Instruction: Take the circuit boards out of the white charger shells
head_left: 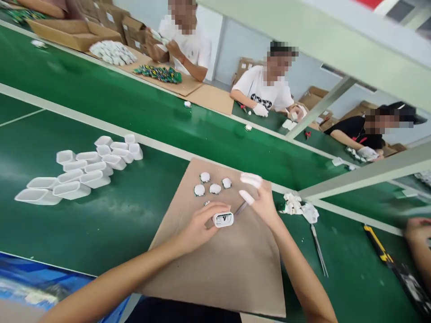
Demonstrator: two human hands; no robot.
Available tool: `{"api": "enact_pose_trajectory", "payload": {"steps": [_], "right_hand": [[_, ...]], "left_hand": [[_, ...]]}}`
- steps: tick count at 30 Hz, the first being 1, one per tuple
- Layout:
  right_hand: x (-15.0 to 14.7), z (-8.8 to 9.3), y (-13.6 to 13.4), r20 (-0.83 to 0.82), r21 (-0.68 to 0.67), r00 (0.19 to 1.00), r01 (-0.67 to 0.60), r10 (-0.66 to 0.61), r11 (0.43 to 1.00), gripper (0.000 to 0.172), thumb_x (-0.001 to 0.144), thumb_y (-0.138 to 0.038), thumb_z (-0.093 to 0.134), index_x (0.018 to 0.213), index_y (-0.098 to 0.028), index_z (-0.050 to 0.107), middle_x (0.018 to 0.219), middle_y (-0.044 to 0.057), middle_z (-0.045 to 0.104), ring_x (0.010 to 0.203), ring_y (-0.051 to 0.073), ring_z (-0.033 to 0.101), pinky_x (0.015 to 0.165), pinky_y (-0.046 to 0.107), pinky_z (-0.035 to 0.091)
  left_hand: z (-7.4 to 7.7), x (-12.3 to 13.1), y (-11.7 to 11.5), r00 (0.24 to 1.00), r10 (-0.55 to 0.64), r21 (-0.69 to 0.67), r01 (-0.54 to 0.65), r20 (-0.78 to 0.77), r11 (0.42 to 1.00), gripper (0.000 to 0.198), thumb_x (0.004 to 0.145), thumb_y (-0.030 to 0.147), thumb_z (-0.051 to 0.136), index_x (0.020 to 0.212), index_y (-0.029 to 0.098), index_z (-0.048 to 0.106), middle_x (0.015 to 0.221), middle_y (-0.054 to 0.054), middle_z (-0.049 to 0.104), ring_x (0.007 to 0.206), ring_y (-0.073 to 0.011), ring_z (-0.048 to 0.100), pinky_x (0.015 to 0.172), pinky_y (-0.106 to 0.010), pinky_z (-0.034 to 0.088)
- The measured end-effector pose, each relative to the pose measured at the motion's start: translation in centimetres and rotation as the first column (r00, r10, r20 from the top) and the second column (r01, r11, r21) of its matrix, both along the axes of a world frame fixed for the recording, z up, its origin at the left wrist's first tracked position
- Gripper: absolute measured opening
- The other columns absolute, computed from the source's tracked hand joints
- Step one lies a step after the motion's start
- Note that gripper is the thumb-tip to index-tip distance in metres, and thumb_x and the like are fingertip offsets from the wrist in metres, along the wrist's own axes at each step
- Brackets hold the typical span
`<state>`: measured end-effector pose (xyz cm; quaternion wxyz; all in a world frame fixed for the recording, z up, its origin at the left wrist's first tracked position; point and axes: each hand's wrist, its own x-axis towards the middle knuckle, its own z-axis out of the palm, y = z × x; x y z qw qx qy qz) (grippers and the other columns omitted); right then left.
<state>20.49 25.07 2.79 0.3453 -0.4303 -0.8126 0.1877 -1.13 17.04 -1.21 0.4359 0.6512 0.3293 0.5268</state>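
My left hand (202,222) is closed around a small white plastic housing (223,219), its open end facing me. Inside that opening, a green-edged part with a dark mark shows. My right hand (261,197), wearing white finger covers, is just to the right of the housing. A thin tool that looks like tweezers (241,208) points from its fingers toward the housing; motion blurs it. Beyond my hands, several small boards with white round tops (214,188) lie on a brown cardboard sheet (232,273).
Several empty white housings (72,190) stand grouped at left on the green table (134,233). To the right are crumpled white scraps (292,204), another pair of tweezers (319,251) and a yellow-black tool (379,244). Co-workers sit across a green conveyor belt (161,121); another person's hand (417,231) is at right.
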Motion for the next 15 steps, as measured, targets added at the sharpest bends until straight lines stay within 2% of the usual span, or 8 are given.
{"api": "enact_pose_trajectory", "payload": {"steps": [2,4,6,10,15], "right_hand": [[0.4,0.9,-4.5,-0.076,0.087,0.997,-0.015,0.021,0.996,0.016,0.088,-0.026,0.065,0.103,-0.026,0.06,0.113,0.006,0.065,0.107,0.022,0.063,0.093,0.045,0.053],[0.1,1.1,-8.4,-0.105,0.282,0.992,-0.04,0.072,0.959,0.02,0.085,-0.017,0.069,0.101,-0.025,0.059,0.102,0.005,0.064,0.095,0.021,0.064,0.082,0.041,0.056],[-0.6,0.8,-11.0,-0.078,0.413,0.994,-0.031,0.07,0.91,0.024,0.082,-0.011,0.071,0.1,-0.023,0.059,0.097,0.004,0.06,0.092,0.02,0.062,0.078,0.039,0.058],[-1.3,-0.5,-12.4,-0.023,0.464,1.0,0.025,-0.016,0.886,0.024,0.079,-0.008,0.073,0.097,-0.02,0.061,0.1,0.005,0.056,0.094,0.021,0.057,0.078,0.039,0.058],[-0.8,-1.2,-12.2,0.024,0.443,1.0,-0.006,-0.005,0.896,0.022,0.081,-0.007,0.071,0.098,-0.02,0.064,0.103,0.006,0.055,0.096,0.021,0.055,0.077,0.039,0.057]], "left_hand": [[0.0,-0.1,-0.3,0.999,-0.008,0.099,0.011,-0.036,0.995,0.032,0.087,0.011,0.06,0.117,0.02,0.064,0.118,-0.01,0.07,0.113,-0.0209,0.065,0.099,-0.04,0.054],[0.3,-0.2,-0.7,0.995,0.021,0.25,0.005,-0.101,0.968,0.04,0.087,0.006,0.058,0.125,0.02,0.06,0.118,-0.011,0.069,0.111,-0.0193,0.066,0.095,-0.037,0.056],[0.6,-0.2,-0.9,0.987,0.042,0.353,0.015,-0.153,0.935,0.043,0.087,0.003,0.058,0.127,0.018,0.057,0.116,-0.013,0.069,0.11,-0.0185,0.067,0.091,-0.033,0.058],[0.6,0.0,-0.9,0.98,0.044,0.433,0.044,-0.193,0.901,0.039,0.088,0.004,0.059,0.126,0.014,0.057,0.114,-0.015,0.068,0.11,-0.0188,0.067,0.091,-0.031,0.059],[0.3,0.2,-1.0,0.966,0.054,0.466,0.072,-0.251,0.882,0.038,0.091,0.007,0.056,0.128,0.014,0.056,0.114,-0.014,0.069,0.108,-0.0193,0.068,0.092,-0.032,0.06]]}}
